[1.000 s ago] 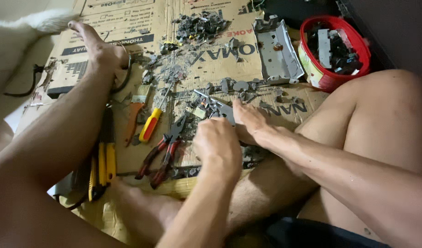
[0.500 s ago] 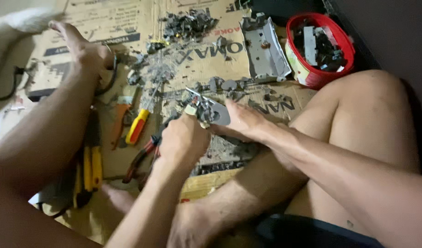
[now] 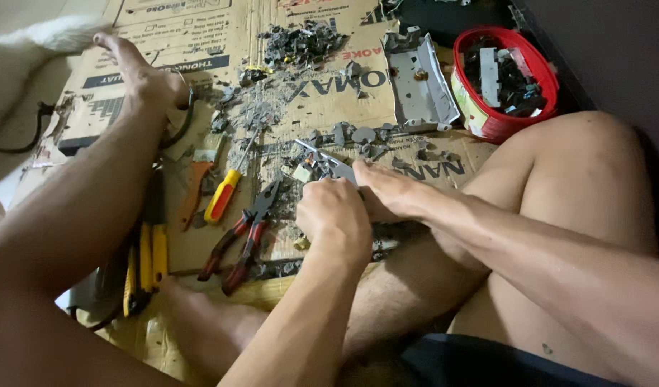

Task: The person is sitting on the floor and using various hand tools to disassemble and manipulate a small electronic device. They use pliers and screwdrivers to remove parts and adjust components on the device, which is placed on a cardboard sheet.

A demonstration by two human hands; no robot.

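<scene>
A person sits on the floor with bare legs spread over flattened cardboard sheets [image 3: 200, 43], seen from above. Both hands meet over the cardboard, between the knees. The left hand [image 3: 334, 218] is curled into a fist, fingers together, clamped on a small grey metal part [image 3: 328, 166] whose far end sticks out just past the knuckles. The right hand [image 3: 394, 192] lies just beside it, fingers stretched long and pressed against the same part from the right; how firmly they grip cannot be told.

Just left of the left fingers lie red-handled pliers [image 3: 245, 236], jaws pointing towards the hands. Further left are a yellow-handled screwdriver [image 3: 223, 193], an orange-handled tool [image 3: 193, 190] and a yellow and black tool [image 3: 147, 258] beside the left leg. Beyond the fingers, grey metal scraps [image 3: 301, 43] and shavings are scattered across the cardboard. Further off to the right lie a grey metal casing [image 3: 419, 82] and a red bucket [image 3: 487, 125] of dark parts.

The risks, as a judgement: the part looks thin and sharp-edged, so a slip could cut bare fingers. The thighs lie close beneath the hands, exposed to any dropped piece. The scraps lie near the bare left foot [image 3: 139, 72], which could be scratched.
</scene>
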